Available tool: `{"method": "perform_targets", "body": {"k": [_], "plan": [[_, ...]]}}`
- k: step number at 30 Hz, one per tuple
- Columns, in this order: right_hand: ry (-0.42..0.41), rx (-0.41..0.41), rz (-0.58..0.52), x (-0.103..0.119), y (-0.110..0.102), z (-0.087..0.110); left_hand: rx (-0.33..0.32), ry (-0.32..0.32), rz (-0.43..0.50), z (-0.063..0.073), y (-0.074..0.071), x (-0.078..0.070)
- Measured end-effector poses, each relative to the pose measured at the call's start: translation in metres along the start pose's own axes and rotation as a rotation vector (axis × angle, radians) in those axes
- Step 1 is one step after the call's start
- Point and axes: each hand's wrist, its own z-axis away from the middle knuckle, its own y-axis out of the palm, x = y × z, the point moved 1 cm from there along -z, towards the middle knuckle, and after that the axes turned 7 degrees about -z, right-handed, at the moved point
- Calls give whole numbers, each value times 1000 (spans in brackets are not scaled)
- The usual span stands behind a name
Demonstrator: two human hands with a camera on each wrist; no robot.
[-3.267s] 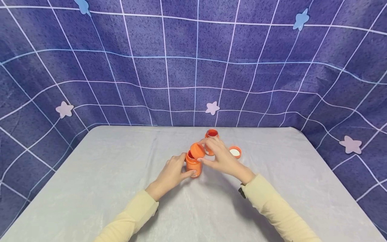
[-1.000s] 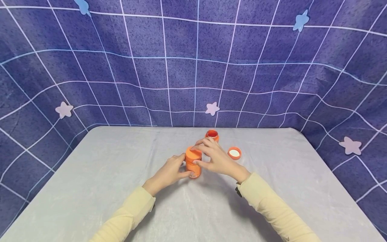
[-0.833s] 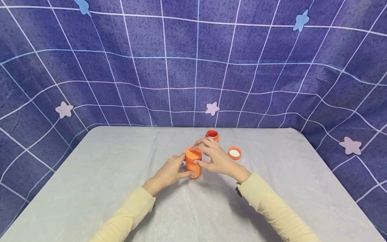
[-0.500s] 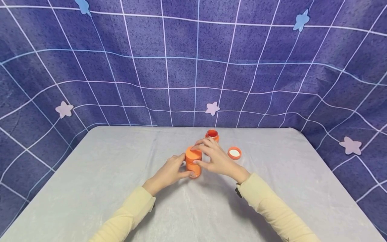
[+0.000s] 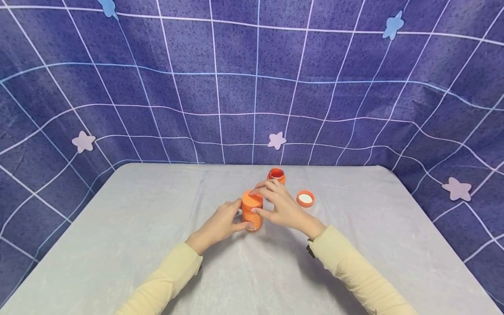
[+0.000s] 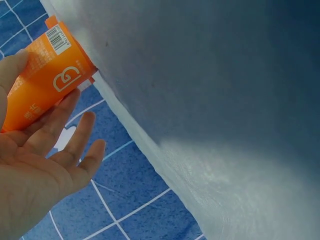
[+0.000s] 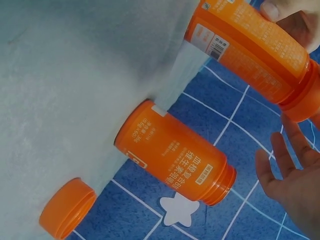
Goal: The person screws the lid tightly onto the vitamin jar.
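An orange pill bottle [image 5: 252, 220] stands upright near the middle of the table. My left hand [image 5: 218, 225] grips its body from the left, with the thumb in front; the left wrist view shows the thumb and a finger on the printed bottle [image 6: 47, 75] and other fingers spread away from it. On its mouth sits an orange screw cap [image 5: 252, 201], level. My right hand [image 5: 281, 205] pinches that cap between thumb and fingers from the right. Behind the right hand is a second orange bottle [image 7: 172, 150], uncapped and upright, partly hidden in the head view.
To the right of the uncapped bottle lies a loose orange cap [image 5: 305, 199], its white inside facing up. A pale grey cloth covers the table [image 5: 157, 210]. A blue grid-patterned curtain [image 5: 236, 92] with star shapes rises along the back and sides.
About three seconds ago my right hand held the cap tilted over the bottle mouth; now the cap sits level on it. Over the last second both hands stay almost still.
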Motion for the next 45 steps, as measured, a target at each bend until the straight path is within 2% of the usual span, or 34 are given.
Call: {"method": "perform_targets", "body": {"k": [11,14,22,31,37,45], "plan": [[33,35,3,-4,-1,-1,-3,4,-12,-1,2,1],[35,63,-41,-7,-2,-2,0,1,-15,-1,2,1],[112,177,-222,-18,-6,-2,9,-11,4,0,1,1],[90,219,-286,-26,-7,-2,17,-27,11,1,1,-1],[107,203,-282,-25,-5,-2,9,-19,-1,1,1,0],[166,104,-238,-18,-1,1,13,-25,-98,1,0,0]]}}
